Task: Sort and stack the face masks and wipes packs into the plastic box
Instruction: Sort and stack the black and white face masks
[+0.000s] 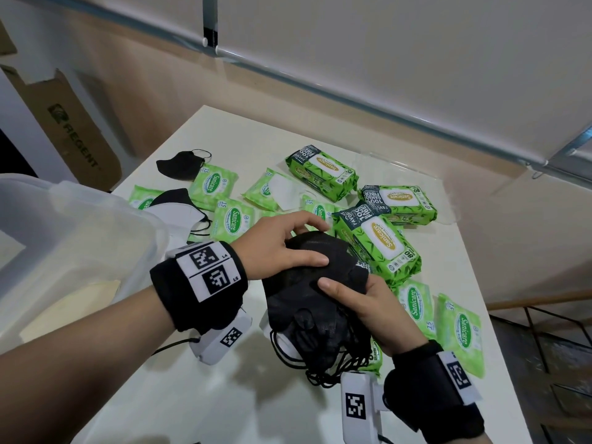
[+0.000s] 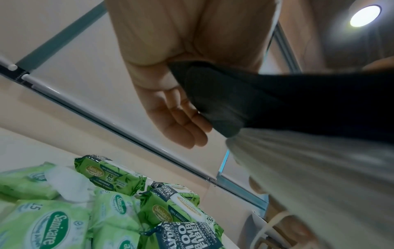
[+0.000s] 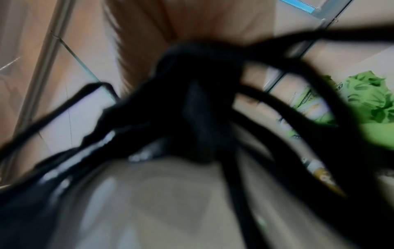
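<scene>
Between both sets of fingers sat a stack of black face masks (image 1: 315, 283); the left hand (image 1: 282, 248) and right hand (image 1: 374, 310) each grasped it, above the white table (image 1: 179, 389).

Both hands (image 1: 320, 277) gripping, thumbs on top

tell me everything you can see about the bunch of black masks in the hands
The bunch of black masks is a loose stack of several folded, matte fabric-like face masks, with thin black ear loops dangling toward the person. It is held above the white table. The left hand grips its far end from above, thumb across the top; the right hand holds the near side. A white mask shows underneath.
</scene>
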The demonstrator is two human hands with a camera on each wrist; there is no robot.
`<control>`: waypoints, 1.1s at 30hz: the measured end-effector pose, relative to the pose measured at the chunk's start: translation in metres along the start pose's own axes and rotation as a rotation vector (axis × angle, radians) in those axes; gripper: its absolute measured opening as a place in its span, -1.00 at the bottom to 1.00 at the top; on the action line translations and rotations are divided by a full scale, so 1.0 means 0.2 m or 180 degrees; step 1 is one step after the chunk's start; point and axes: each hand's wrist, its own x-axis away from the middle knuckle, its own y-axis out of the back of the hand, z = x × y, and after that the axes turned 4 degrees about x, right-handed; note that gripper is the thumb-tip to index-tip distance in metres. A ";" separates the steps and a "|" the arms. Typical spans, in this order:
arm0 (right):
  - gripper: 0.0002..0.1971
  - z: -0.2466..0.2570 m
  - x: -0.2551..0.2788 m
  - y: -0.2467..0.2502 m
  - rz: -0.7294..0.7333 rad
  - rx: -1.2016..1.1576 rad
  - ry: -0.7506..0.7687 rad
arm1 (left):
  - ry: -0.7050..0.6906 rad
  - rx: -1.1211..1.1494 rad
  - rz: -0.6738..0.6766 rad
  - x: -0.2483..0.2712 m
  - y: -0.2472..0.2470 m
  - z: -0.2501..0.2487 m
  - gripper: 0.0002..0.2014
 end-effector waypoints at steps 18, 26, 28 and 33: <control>-0.76 -0.07 -0.03 0.00 0.0140 0.0039 0.0259 | 0.0126 0.0176 -0.0274 -0.03 0.01 0.01 -0.81; -0.74 -0.08 -0.04 -0.02 0.0231 -0.0053 0.0407 | 0.0461 0.0194 -0.0286 -0.02 -0.04 0.01 -0.82; -0.79 -0.08 -0.04 -0.01 0.0211 -0.0133 0.0387 | 0.0466 0.0298 -0.0322 -0.04 -0.01 0.00 -0.88; -0.34 -0.10 -0.04 0.03 0.0152 -0.0423 0.0317 | 0.0393 0.0995 -0.0784 -0.04 0.08 -0.11 -0.98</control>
